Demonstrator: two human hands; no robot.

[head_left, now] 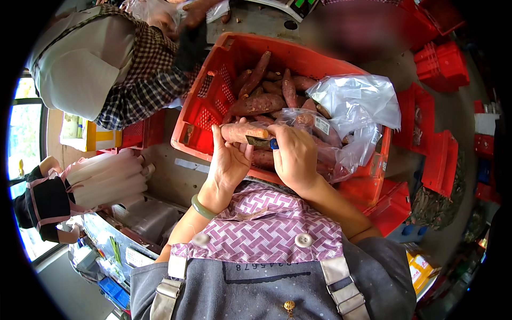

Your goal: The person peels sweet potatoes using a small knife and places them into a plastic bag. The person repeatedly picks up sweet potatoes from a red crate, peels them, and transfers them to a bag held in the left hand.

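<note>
My left hand (230,162) holds a sweet potato (240,132) lying sideways over the near part of a red plastic crate (200,154); its right end shows orange, cut flesh. In my right hand (294,154) is a small knife (258,141) with a blue part at the handle, its blade against the underside of that cut end. Below and beyond both hands, the crate holds many reddish sweet potatoes (258,105). Clear plastic bags (356,100) with labels lie over the crate's right side, and one of them (320,124) covers some sweet potatoes.
A person in a checked garment (140,76) works at the upper left, close to the crate. Another person (48,200) stands at the far left. Red crates (440,164) stand on the floor to the right. A table (256,30) with a scale (288,6) is beyond the crate.
</note>
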